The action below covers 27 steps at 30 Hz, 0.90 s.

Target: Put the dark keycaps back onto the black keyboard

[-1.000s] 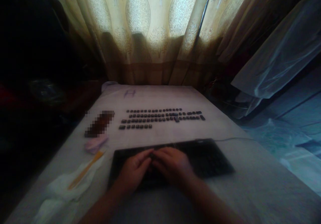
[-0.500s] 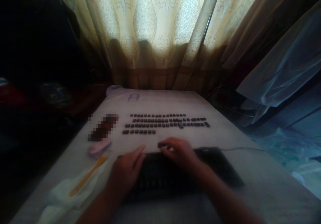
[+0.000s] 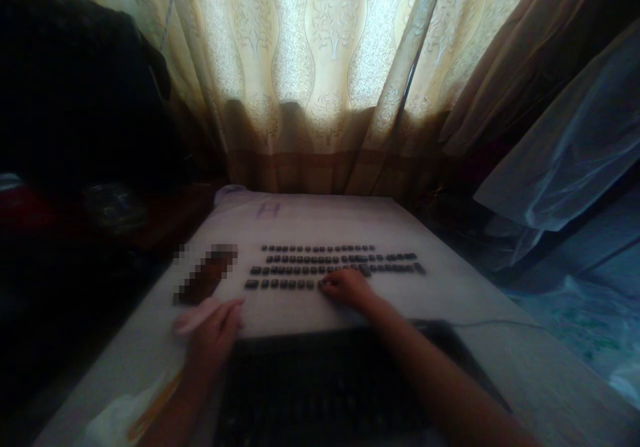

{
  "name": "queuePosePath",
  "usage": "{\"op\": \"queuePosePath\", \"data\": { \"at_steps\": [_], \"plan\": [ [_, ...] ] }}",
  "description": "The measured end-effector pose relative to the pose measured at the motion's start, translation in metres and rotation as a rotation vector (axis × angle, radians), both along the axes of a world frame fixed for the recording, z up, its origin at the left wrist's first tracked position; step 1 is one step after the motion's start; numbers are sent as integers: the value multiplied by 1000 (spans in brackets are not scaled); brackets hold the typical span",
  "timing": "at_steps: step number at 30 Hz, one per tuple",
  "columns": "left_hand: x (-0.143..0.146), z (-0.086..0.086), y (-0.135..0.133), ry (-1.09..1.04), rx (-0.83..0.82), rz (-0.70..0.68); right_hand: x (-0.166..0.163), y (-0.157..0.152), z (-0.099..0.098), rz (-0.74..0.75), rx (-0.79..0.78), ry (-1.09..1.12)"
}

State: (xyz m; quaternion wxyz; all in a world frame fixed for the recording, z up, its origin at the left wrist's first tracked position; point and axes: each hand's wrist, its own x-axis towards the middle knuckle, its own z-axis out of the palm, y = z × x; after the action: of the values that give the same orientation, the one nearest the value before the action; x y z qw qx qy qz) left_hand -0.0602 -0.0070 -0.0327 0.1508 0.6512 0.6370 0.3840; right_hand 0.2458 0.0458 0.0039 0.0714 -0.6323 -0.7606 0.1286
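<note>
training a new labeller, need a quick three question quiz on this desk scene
1. True or false: the right hand is at the right end of the nearest row of keycaps.
2. Which is nearest the pink object? A left hand B right hand C keycaps
3. Fill in: the keycaps lie in ___ rows on the white cloth.
Key: 1 true; 2 A; 3 four

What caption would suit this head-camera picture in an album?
Right hand at the end of the nearest keycap row, left hand beside the dark keyboard.
</note>
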Motion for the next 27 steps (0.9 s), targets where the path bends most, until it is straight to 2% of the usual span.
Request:
{"op": "queuePosePath", "data": {
  "at_steps": [5,20,27],
  "plan": [
    [0,0,-1,-4,-55,-15,-3,2,0,13,3,-44],
    [1,5,0,74,-32,-50,-7,1,-2,-18,22,-47],
    [-1,-2,2,61,-43,-67,16,-25,10,-84,60,14]
  ]
}}
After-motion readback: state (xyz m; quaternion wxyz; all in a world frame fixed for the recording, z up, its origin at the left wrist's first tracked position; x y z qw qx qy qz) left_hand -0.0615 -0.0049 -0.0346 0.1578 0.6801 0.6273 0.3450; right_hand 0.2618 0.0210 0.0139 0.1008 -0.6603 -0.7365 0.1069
